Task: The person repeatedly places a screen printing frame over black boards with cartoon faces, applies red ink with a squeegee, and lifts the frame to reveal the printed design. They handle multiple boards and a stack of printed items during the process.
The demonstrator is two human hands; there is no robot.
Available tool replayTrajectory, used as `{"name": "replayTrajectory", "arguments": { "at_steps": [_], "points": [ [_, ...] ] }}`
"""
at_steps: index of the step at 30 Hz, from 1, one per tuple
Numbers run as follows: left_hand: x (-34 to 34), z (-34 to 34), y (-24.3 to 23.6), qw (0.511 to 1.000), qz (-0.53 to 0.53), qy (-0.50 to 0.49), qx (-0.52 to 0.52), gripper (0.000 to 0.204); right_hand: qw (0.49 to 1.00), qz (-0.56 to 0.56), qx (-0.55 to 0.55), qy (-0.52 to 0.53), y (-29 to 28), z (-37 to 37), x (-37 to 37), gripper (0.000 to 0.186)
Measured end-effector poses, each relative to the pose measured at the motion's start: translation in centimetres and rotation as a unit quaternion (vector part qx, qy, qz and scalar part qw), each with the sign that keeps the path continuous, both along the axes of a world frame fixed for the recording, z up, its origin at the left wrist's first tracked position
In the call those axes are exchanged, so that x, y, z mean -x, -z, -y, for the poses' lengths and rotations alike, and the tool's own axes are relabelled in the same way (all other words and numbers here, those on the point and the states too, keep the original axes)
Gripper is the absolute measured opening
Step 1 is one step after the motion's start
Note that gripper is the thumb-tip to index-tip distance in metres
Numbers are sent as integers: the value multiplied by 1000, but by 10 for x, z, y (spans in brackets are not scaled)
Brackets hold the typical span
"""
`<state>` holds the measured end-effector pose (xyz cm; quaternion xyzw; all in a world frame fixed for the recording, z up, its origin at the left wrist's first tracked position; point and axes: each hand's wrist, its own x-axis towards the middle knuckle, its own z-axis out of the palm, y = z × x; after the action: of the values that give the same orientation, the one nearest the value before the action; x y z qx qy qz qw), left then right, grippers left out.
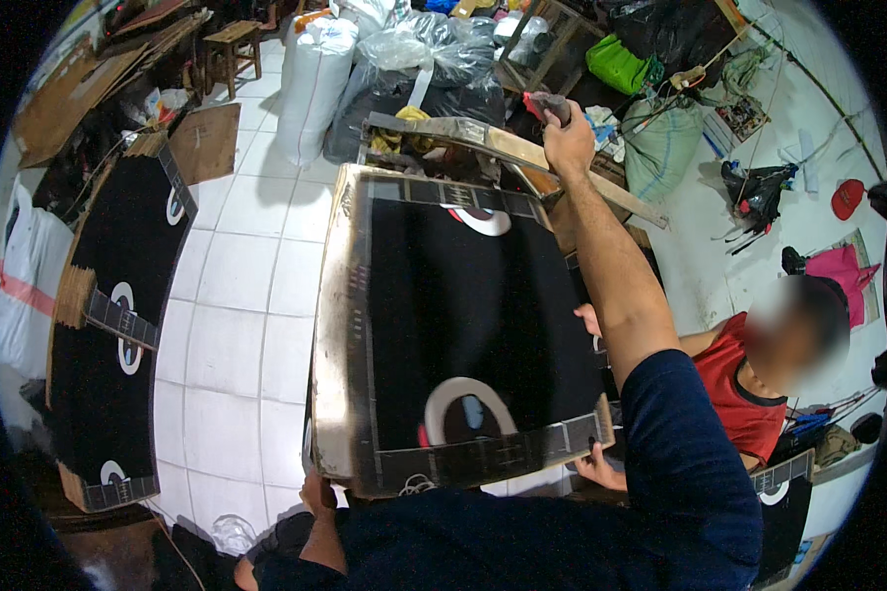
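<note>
A large black panel (463, 295) with printed eye shapes and dark ruled strips lies tilted before me. A pale, worn wooden edge (337, 325) runs down its left side. My left hand (317, 494) is closed at its near left corner, the fingers partly hidden. Beyond its far edge, my right hand (569, 138) is raised at arm's length, closed on a dark and red thing (547, 105) whose kind I cannot make out. Below that hand passes a worn wooden bar (508, 146). A co-worker's hand (601, 467) touches the panel's near right corner.
A co-worker in a red top (734, 394) is close on the right. More black printed panels (99, 325) lie along the left. White and black sacks (315, 84) and plastic bags stand at the back. A small wooden stool (233, 49) is far left. White tiles (232, 266) cover the floor.
</note>
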<state>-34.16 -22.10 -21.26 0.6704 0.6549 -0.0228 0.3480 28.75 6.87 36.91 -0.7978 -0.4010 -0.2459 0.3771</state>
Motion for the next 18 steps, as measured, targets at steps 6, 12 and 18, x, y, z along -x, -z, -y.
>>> {"name": "replayTrajectory", "arguments": {
  "at_steps": [6, 12, 18],
  "points": [
    [9, 6, 0, 983, 46, -159, -81, 38, 1000, -8, 7, -6, -5, 0, -2, 31],
    [41, -1, -26, 981, 16, -195, 8, 30, 1000, -17, -4, -15, -8, 0, 0, 30],
    [43, -74, -94, 971, -22, -126, -204, 22, 1000, -15, 16, 4, -16, -8, -7, 31]
  ]
}}
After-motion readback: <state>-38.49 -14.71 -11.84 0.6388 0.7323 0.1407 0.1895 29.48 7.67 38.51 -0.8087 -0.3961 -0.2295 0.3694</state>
